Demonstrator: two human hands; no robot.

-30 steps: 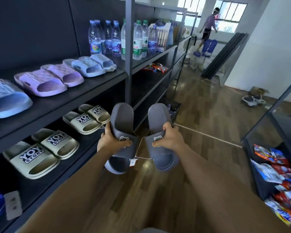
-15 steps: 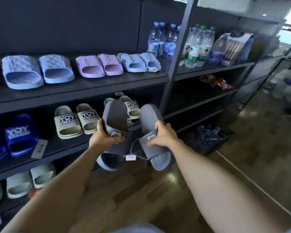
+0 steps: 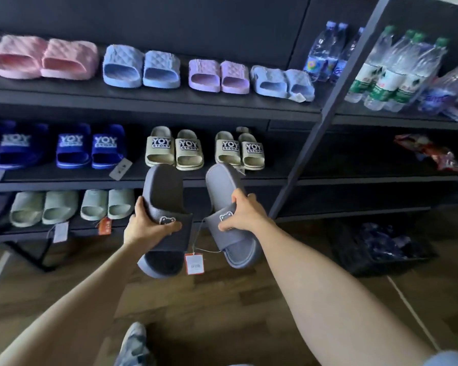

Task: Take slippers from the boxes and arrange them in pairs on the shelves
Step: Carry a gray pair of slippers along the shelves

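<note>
Head view: a three-tier shelf unit (image 3: 154,107) is faced, with a pair of grey slippers held in front of it, off the shelves.
Left hand (image 3: 146,225): closed around the strap of the left grey slipper (image 3: 164,196), thumb over the bear emblem.
Right hand (image 3: 245,213): closed around the strap of the right grey slipper (image 3: 225,188), toe raised towards the shelves.
Tether: the two slippers are joined by a thin string carrying a price tag (image 3: 194,263), which hangs between them.
Step in hand: judged to be placement of the grey pair on a shelf.
Free space: bare board is seen on the bottom shelf (image 3: 154,228) to the right of the pale green slippers (image 3: 72,207), directly behind the held pair; more is seen at the right end of the middle shelf.
Method advised: both slippers are to be lowered together, soles flat, open ends outward to match the rows, sides touching, and the tag tucked so that the string is not snagged.
Count, top shelf: four pairs, namely one pink (image 3: 45,58), two blue, one lilac.
Count, middle shelf: two beige pairs (image 3: 204,149) and at least two dark blue pairs (image 3: 90,146); the left edge is cut off.
Count, bottom shelf: two pale green pairs; a darker item at far left cannot be identified.
Count, in hand: two grey slippers.
</note>
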